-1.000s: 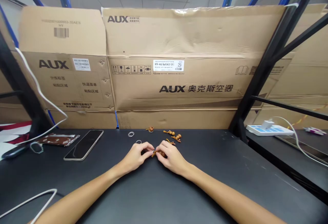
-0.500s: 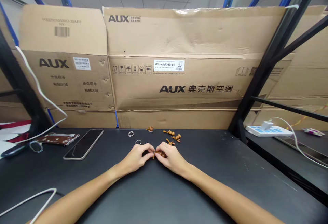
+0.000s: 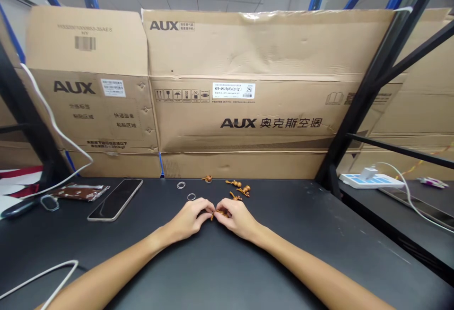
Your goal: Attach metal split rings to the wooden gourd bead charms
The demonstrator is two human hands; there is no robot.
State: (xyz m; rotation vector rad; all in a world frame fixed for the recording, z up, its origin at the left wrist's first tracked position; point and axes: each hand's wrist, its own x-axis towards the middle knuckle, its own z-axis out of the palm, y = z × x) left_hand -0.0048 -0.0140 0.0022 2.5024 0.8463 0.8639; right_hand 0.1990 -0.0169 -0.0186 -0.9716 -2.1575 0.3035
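Gripping a small wooden bead charm (image 3: 222,213) in the right hand (image 3: 238,216) and pinching its yellow cord (image 3: 212,217) with the left hand (image 3: 191,217), low over the black table (image 3: 220,267). Working just in front of thin metal rings (image 3: 191,200), with more bead charms (image 3: 245,190) lying a bit farther back.

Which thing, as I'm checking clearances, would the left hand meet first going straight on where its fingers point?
Most likely the small brown beaded charm pinched in the right hand, with that hand's fingertips right there too. The left hand is so close that contact is unclear.
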